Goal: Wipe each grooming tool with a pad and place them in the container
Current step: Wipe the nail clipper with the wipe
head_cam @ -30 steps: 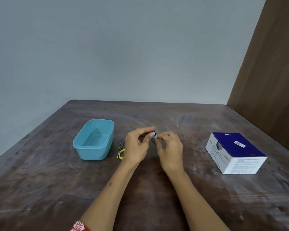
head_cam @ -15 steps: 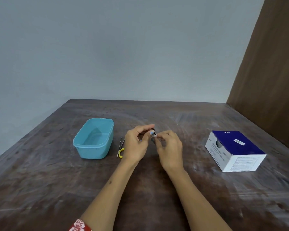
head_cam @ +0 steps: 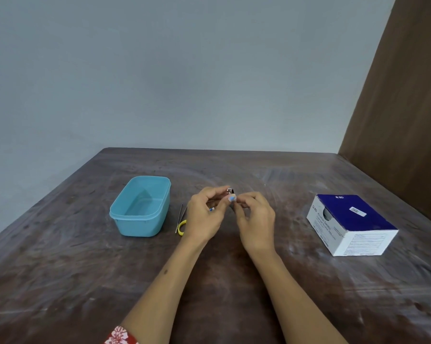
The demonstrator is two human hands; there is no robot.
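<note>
L hand (head_cam: 204, 217) pinches small metal tool (head_cam: 229, 191) above table centre, R hand (head_cam: 255, 217) pinches pad (head_cam: 232, 198) against it; blue container (head_cam: 141, 207) lies left, nearer L hand.

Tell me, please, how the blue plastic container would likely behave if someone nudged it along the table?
The blue container looks thin-walled and empty, so it is probably light and would slide easily. Its broad, low shape suggests it is unlikely to tip. The table surface looks smooth, so a nudge might send it skidding.
</note>
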